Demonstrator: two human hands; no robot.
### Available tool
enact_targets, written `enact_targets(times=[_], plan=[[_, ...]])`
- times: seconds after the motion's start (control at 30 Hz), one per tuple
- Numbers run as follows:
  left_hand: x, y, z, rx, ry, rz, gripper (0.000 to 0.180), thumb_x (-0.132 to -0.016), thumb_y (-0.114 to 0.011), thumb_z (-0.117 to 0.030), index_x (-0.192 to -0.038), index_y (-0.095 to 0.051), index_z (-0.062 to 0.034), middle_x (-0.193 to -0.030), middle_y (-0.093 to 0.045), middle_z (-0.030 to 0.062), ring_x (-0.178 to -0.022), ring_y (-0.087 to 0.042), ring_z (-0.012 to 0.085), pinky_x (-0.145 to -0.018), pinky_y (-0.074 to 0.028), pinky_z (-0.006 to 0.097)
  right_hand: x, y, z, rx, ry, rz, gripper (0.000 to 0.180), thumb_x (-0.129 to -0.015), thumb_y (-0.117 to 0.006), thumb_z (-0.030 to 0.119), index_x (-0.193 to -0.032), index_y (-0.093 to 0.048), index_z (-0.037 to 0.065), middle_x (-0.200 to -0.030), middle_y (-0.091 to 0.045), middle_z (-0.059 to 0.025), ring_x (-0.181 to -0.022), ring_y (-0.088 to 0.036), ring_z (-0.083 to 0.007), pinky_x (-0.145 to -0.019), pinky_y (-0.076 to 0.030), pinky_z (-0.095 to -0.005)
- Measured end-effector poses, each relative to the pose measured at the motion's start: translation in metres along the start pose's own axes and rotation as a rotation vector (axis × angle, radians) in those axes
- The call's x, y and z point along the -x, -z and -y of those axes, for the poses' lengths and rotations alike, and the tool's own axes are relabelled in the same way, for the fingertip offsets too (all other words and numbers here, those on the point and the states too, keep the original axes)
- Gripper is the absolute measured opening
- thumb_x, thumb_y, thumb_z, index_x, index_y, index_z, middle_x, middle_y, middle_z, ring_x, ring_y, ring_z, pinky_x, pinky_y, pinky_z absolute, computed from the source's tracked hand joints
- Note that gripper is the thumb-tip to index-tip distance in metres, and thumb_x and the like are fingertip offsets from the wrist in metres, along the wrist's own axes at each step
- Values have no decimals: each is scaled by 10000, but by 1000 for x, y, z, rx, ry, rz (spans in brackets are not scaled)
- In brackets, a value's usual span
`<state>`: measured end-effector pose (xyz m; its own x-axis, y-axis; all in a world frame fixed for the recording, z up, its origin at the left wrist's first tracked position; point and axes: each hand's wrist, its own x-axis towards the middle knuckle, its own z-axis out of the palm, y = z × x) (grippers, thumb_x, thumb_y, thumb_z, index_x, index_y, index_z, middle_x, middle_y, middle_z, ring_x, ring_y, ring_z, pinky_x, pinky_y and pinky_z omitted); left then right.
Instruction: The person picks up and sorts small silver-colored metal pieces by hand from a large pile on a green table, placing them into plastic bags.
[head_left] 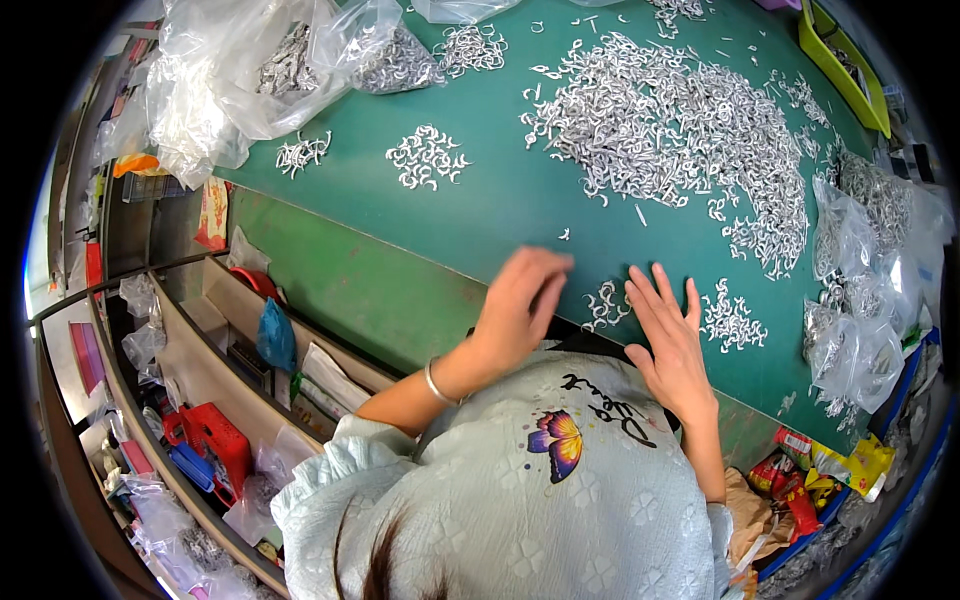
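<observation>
My left hand (520, 305) is over the near edge of the green table (490, 220), with its fingers bent and the tips smeared by motion. Whether anything is between those fingertips cannot be made out. A lone small silvery metal hook (565, 235) lies just beyond them. My right hand (668, 335) rests on the table with its fingers spread, holding nothing. Close to its left side is a small group of curved metal hooks (605, 305), partly beside the fingers. On its right sits a denser little pile of hooks (735, 320).
A large heap of silvery hooks (670, 120) covers the far right. Smaller piles (427, 157) lie farther left. Plastic bags (250, 90) stand at the far left, and bags of hooks (860, 330) at the right edge. A yellow-green bin (845, 70) is far right; shelves (200, 420) stand lower left.
</observation>
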<state>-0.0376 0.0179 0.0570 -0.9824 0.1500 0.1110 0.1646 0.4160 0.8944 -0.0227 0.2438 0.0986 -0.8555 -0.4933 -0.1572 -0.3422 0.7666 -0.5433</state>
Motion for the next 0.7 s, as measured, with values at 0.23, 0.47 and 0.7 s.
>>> enact_targets(times=[0.23, 0.47, 0.7], plan=[[49, -4, 27, 951, 925, 673, 300, -999, -460, -165, -1153, -581, 63, -948, -685, 145, -794, -665, 189, -713, -537, 299, -4, -11, -5, -113, 35, -85, 681, -791, -663, 148, -1412, -417, 14, -1496, -392, -120, -1408, -325, -322, -1160, -196, -519], [32, -39, 54, 1788, 1168, 780, 544, -969, -371, -214, -1400, -326, 114, -1409, -410, 320, -1336, -406, 407, -1141, -299, 483, -10, -27, 6, -93, 158, -28, 613, -825, -645, 164, -1387, -454, 12, -1481, -414, -123, -1396, -348, -317, -1149, -244, -490], [27, -51, 52, 1531, 1495, 372, 330, -1004, -455, -218, -1230, -501, 18, -1208, -573, 157, -1059, -610, 272, -894, -534, 406, 9, -36, 14, -195, 329, 152, 589, -811, -680, 158, -1348, -490, 7, -1457, -446, -118, -1374, -384, -304, -1130, -299, -475]])
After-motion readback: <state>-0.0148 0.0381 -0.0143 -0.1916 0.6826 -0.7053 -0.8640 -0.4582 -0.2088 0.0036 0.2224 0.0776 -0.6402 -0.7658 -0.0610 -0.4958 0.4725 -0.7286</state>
